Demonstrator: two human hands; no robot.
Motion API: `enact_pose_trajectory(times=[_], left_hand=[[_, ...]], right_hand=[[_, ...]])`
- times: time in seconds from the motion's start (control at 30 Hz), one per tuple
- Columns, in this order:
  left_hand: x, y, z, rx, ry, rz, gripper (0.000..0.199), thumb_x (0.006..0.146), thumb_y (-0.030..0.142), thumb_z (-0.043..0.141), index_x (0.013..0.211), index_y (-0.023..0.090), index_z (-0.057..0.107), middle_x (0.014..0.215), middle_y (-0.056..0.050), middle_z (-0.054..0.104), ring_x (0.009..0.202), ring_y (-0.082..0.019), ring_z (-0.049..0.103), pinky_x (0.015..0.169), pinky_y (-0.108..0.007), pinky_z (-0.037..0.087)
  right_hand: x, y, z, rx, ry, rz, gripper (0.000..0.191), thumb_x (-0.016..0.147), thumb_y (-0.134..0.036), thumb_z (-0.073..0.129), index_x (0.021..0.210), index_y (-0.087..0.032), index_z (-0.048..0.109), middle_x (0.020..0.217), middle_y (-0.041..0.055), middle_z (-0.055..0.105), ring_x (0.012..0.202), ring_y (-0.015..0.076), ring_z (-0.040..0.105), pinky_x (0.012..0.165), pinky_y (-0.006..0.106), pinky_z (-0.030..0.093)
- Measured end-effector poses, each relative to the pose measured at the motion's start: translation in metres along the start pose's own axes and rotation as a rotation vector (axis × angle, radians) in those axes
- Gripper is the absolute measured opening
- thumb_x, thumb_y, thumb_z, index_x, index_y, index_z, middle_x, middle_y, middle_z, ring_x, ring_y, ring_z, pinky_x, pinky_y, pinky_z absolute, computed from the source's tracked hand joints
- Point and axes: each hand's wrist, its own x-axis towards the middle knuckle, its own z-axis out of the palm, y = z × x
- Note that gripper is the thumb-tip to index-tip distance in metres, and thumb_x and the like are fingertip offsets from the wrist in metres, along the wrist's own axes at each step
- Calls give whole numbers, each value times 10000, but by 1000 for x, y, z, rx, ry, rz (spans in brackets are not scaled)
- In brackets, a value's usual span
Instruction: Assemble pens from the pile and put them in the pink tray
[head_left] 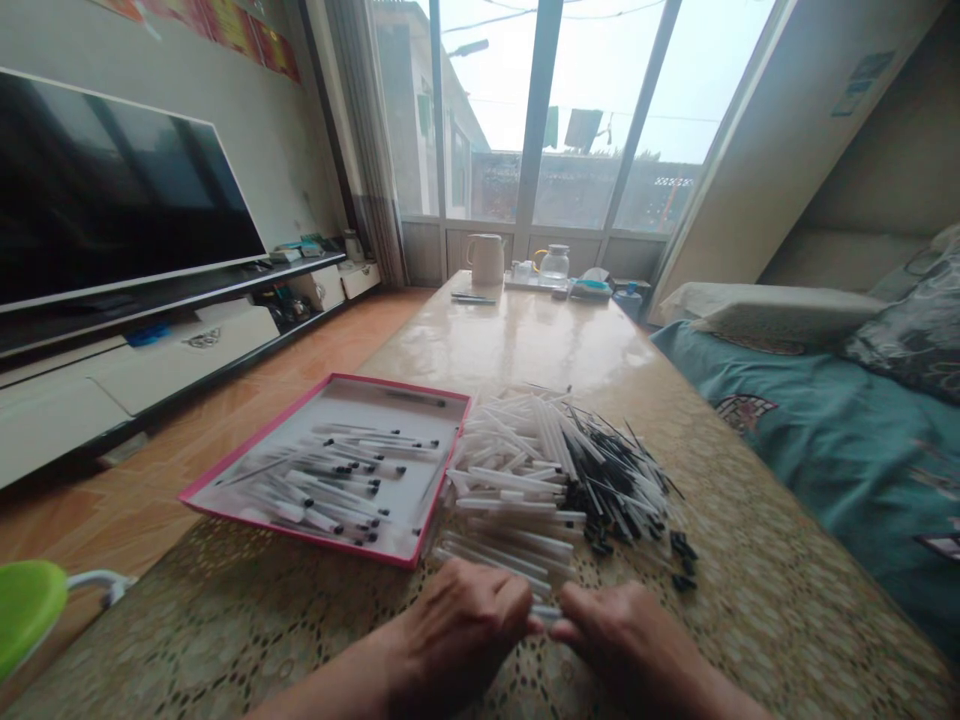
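Note:
My left hand [472, 625] and my right hand [619, 630] are both closed on a pale pen piece [546, 611], one at each end, low over the near part of the table. Just beyond them lies a pile of white, translucent pen tubes [517, 505]. Thin dark refills [619, 480] are heaped to its right, with small black caps [682, 560] beside them. On the left, a pink-edged tray [395, 559] holds several pens with black ends [330, 500].
The table [757, 600] has a patterned cover. At its far end stand a beige jug [486, 260], a glass pitcher [555, 264] and a tissue pack [592, 285]. A green stool [30, 610] is at the left, a teal-covered seat [840, 440] at the right.

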Motion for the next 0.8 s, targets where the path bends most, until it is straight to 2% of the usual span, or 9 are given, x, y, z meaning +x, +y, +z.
enact_pose_trajectory(times=[0.13, 0.2, 0.27, 0.37, 0.5, 0.63, 0.73, 0.8], left_hand=[[1, -3, -3, -411, -87, -199, 425, 957, 319, 293, 630, 176, 525, 535, 10, 551, 470, -109, 489, 472, -223, 297], [3, -7, -9, -662, -143, -345, 548, 962, 406, 216, 561, 173, 508, 461, 28, 460, 428, -100, 445, 466, -205, 318], [5, -13, -17, -803, -135, -460, 599, 945, 478, 207, 539, 167, 521, 437, 38, 403, 412, -96, 407, 449, -196, 319], [7, -20, -22, -738, 25, -522, 483, 911, 468, 361, 648, 149, 612, 540, 7, 519, 527, -122, 479, 513, -205, 360], [5, -25, -17, -619, 261, -606, 264, 878, 340, 474, 990, 158, 628, 778, -48, 640, 685, -174, 566, 612, -251, 435], [2, -26, -10, -566, 417, -605, 406, 846, 223, 502, 1246, 165, 479, 884, -76, 631, 759, -200, 593, 701, -314, 485], [2, -21, -9, -617, 477, -582, 403, 827, 190, 523, 1227, 202, 481, 915, -71, 612, 741, -182, 591, 702, -321, 497], [4, -14, -8, -771, 435, -579, 288, 818, 207, 556, 1106, 198, 543, 836, -46, 606, 691, -162, 586, 648, -296, 499]], right_hand=[[4, 4, -19, -70, 26, -91, 395, 1008, -397, 227, 746, -216, 461, 550, -31, 591, 426, 124, 559, 431, 287, 179], [1, 14, -25, -109, 44, -56, 361, 1007, -365, 252, 747, -221, 457, 559, -35, 574, 438, 126, 551, 444, 281, 193], [-2, 26, -28, -130, 112, 34, 355, 998, -373, 290, 713, -222, 438, 535, -42, 543, 421, 120, 528, 448, 269, 207], [-2, 34, -25, -50, 170, 154, 347, 991, -373, 308, 705, -217, 429, 548, -37, 543, 442, 116, 539, 459, 246, 250], [4, 25, -21, 77, 157, 189, 306, 983, -317, 322, 731, -208, 458, 612, -15, 579, 511, 121, 574, 497, 230, 312], [7, 17, -21, 91, 185, 161, 319, 978, -308, 325, 736, -203, 505, 607, -3, 591, 493, 118, 567, 484, 216, 339], [7, 17, -22, 119, 167, 143, 255, 972, -293, 333, 889, -205, 558, 675, 15, 642, 550, 122, 611, 502, 196, 379], [7, 14, -23, 159, 152, 141, 225, 968, -283, 337, 936, -207, 546, 708, 18, 655, 578, 127, 629, 514, 197, 391]])
